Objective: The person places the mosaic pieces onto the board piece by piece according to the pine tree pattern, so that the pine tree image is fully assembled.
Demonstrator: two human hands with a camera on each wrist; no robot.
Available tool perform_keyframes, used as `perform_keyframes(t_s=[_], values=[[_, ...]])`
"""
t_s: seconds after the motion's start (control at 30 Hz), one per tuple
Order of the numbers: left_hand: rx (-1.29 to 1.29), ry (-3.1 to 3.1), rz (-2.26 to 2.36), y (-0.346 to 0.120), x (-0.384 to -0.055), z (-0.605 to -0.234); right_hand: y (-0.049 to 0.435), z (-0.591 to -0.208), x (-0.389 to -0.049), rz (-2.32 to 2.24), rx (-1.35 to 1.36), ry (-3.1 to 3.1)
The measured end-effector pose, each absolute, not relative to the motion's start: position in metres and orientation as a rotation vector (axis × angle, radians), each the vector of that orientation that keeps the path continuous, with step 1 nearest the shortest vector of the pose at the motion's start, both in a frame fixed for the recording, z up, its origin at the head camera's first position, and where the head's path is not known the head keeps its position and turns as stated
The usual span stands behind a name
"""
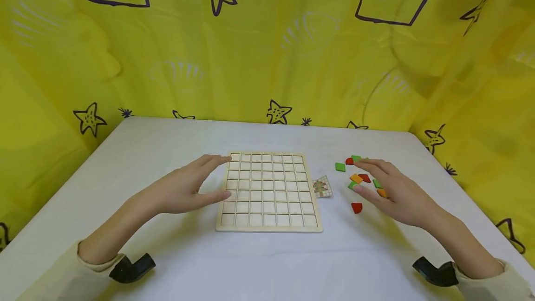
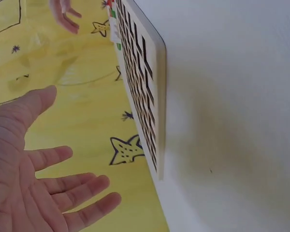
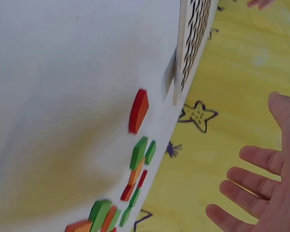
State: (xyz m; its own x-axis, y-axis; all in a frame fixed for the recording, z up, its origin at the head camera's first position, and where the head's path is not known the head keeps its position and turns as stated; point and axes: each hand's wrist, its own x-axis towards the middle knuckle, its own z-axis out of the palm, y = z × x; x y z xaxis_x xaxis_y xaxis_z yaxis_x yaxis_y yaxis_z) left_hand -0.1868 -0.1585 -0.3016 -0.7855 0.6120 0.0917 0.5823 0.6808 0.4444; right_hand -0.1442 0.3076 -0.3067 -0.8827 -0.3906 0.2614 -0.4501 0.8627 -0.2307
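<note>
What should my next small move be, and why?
Probably lower the right hand to pinch the front red quarter-circle piece: the hand holds nothing, this piece lies apart from the other green, orange and red pieces, and the pale wooden grid board shows no piece in its visible cells.

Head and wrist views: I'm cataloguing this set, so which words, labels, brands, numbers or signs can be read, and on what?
No readable text anywhere.
Small card by the grid board: a coloured grid pattern; any print is too small to read.
Yellow backdrop: drawn stars and other shapes, no lettering visible.
</note>
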Motion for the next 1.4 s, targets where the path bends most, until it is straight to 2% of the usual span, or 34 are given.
perform_keyframes(t_s=[0.37, 0.63, 1.1, 1.4], values=[[1.012, 2.749, 0.574, -0.172, -0.216, -0.309, 0.354, -0.315, -0.151, 0.480, 0.563, -2.817], [1.046, 2.787, 0.500, -0.170, -0.236, -0.313, 0.381, -0.326, -0.172, 0.355, 0.650, -2.746], [0.989, 2.721, 0.594, -0.158, -0.257, -0.319, 0.394, -0.336, -0.198, 0.352, 0.512, -3.051], [0.882, 2.589, 0.415, -0.155, -0.247, -0.325, 0.389, -0.337, -0.208, 0.350, 0.485, -3.117]])
